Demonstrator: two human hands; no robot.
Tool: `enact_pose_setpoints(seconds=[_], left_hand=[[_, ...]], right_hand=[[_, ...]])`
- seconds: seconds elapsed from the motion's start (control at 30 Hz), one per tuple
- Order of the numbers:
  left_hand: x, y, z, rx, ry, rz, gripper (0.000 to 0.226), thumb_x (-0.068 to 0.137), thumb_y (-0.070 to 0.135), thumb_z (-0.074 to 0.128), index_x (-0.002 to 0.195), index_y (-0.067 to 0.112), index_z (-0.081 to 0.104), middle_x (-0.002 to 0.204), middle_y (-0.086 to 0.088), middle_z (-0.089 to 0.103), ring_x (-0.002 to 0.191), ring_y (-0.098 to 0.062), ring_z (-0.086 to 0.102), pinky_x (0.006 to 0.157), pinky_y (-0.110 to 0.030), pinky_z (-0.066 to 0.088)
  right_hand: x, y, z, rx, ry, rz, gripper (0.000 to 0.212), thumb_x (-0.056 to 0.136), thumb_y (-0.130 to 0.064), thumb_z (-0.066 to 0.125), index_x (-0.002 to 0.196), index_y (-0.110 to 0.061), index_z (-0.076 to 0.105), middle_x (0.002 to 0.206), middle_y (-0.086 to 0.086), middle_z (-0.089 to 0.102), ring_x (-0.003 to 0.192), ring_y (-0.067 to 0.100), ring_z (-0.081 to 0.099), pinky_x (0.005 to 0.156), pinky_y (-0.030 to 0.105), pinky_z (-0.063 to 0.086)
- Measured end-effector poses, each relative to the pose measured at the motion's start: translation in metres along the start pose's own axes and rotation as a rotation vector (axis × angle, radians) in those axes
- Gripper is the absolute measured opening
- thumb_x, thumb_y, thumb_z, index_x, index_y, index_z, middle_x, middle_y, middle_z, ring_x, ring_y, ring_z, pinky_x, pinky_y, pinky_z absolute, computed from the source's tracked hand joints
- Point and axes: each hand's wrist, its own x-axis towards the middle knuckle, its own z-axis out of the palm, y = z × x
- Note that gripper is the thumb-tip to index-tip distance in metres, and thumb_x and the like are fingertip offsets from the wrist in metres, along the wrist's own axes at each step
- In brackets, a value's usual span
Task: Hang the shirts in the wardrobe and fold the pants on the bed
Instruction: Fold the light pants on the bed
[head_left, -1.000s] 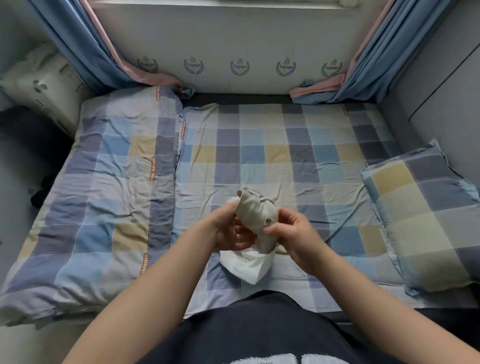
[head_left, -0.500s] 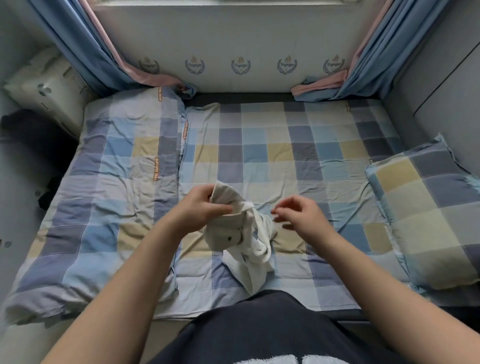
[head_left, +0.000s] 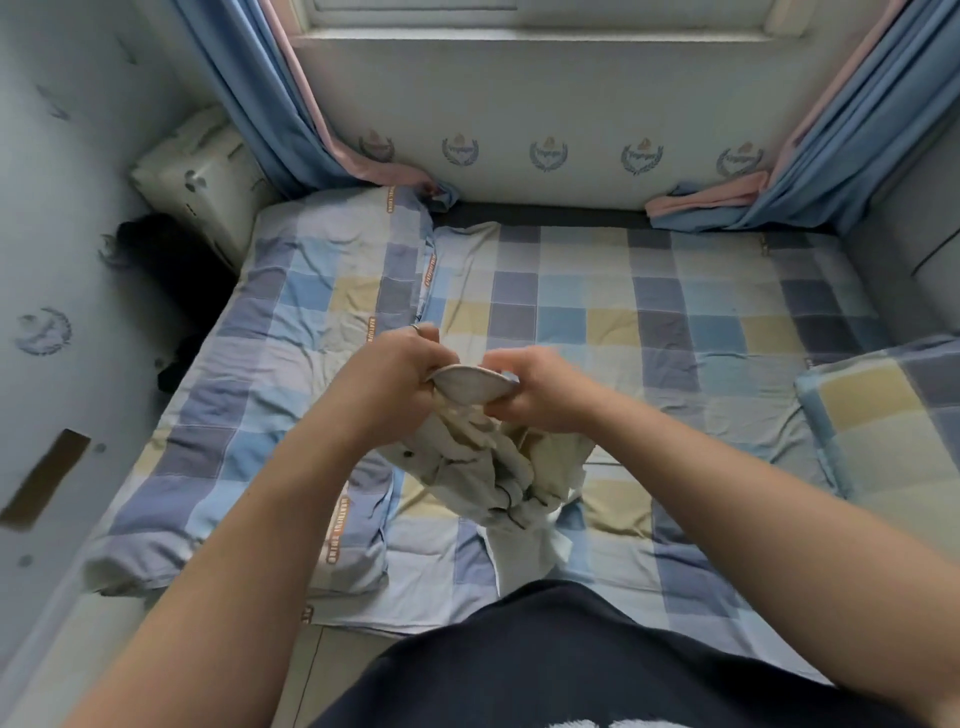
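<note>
Together, left hand (head_left: 402, 364) and right hand (head_left: 540, 392) clutch the bunched beige garment (head_left: 470, 462) above the bed (head_left: 597, 291).

A checked bed (head_left: 675, 322) fills the middle of the frame. Blue curtains (head_left: 249, 104) hang at the upper left and upper right, flanking a window sill (head_left: 519, 34) at the top. A pale box (head_left: 202, 176), perhaps cardboard, sits upper left.

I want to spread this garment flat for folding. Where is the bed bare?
The checked sheet is bare between the folded quilt on the left and the pillow on the right, back to the wall. Crowded: the near middle, where the left hand and right hand hold the bunched garment.
</note>
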Motion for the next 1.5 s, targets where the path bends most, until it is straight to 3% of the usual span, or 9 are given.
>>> enact_pose_setpoints(seconds=[0.07,0.27,0.5,0.67,0.87,1.07,1.23,1.4,1.5], left_hand=[[-0.002,-0.007,-0.003,0.016,0.122,-0.074,0.035,0.075,-0.010,0.052,0.079,0.018,0.074,0.087,-0.003,0.056,0.086,-0.027,0.056,0.079,-0.045,0.050],[0.010,-0.028,-0.004,-0.001,0.479,-0.260,0.036,0.070,-0.002,0.054,0.082,0.023,0.077,0.084,0.002,0.052,0.081,-0.023,0.053,0.071,-0.031,0.039],[0.036,-0.085,0.042,0.132,0.298,-0.508,0.027,0.077,0.001,0.052,0.084,0.019,0.071,0.095,-0.008,0.055,0.107,-0.037,0.053,0.090,-0.038,0.043],[0.026,-0.129,0.079,0.197,0.239,-0.643,0.028,0.079,-0.002,0.050,0.083,0.020,0.065,0.108,-0.018,0.064,0.110,-0.040,0.054,0.096,-0.038,0.038],[0.004,-0.169,0.094,0.173,0.182,-0.836,0.027,0.080,0.003,0.050,0.090,0.015,0.071,0.111,-0.021,0.067,0.107,-0.045,0.057,0.087,-0.043,0.050],[-0.009,-0.181,0.118,0.057,0.149,-1.010,0.022,0.086,0.009,0.052,0.100,0.015,0.067,0.121,-0.021,0.064,0.113,-0.042,0.058,0.092,-0.042,0.046],[-0.013,-0.188,0.136,-0.135,0.228,-1.134,0.025,0.087,0.010,0.053,0.110,0.007,0.061,0.128,-0.028,0.054,0.115,-0.044,0.055,0.100,-0.043,0.049],[-0.018,-0.196,0.145,-0.462,0.291,-1.267,0.021,0.090,0.004,0.054,0.111,0.002,0.058,0.115,-0.027,0.062,0.079,-0.041,0.071,0.063,-0.051,0.062],[-0.022,-0.200,0.141,-0.390,0.262,-1.225,0.021,0.089,-0.001,0.048,0.107,0.007,0.057,0.104,-0.026,0.066,0.073,-0.040,0.072,0.058,-0.047,0.062]], right_hand=[[0.001,0.010,0.006,-0.086,0.143,0.021,0.023,0.082,-0.018,0.073,0.081,-0.021,0.050,0.076,-0.003,0.060,0.070,0.022,0.056,0.060,0.037,0.047],[-0.007,0.064,0.018,-0.294,0.294,0.310,0.016,0.090,-0.015,0.052,0.078,-0.025,0.048,0.077,0.003,0.058,0.073,0.034,0.054,0.057,0.033,0.037],[-0.026,0.107,0.006,-0.495,0.365,0.444,0.018,0.090,-0.010,0.049,0.092,-0.021,0.063,0.101,0.001,0.057,0.101,0.029,0.049,0.076,0.034,0.033],[-0.051,0.135,0.000,-0.417,0.370,0.638,0.020,0.090,-0.003,0.046,0.096,-0.022,0.047,0.086,0.005,0.058,0.075,0.031,0.054,0.063,0.035,0.042],[-0.106,0.178,-0.022,-0.453,0.339,0.865,0.016,0.086,-0.006,0.048,0.085,-0.020,0.055,0.097,0.007,0.064,0.083,0.029,0.055,0.069,0.035,0.045],[-0.129,0.200,-0.022,-0.290,0.440,0.989,0.021,0.079,0.000,0.050,0.086,-0.019,0.054,0.099,0.014,0.064,0.082,0.031,0.052,0.070,0.035,0.046],[-0.125,0.205,-0.015,0.306,0.727,1.086,0.036,0.085,0.007,0.038,0.085,-0.017,0.065,0.104,0.020,0.060,0.080,0.044,0.065,0.052,0.052,0.060],[-0.122,0.210,-0.010,0.430,0.727,1.110,0.042,0.084,0.006,0.038,0.088,-0.015,0.073,0.105,0.023,0.066,0.083,0.046,0.068,0.060,0.057,0.061],[-0.126,0.215,-0.011,0.414,0.717,1.137,0.039,0.083,0.005,0.038,0.077,-0.016,0.071,0.095,0.022,0.067,0.077,0.044,0.069,0.057,0.053,0.061]])
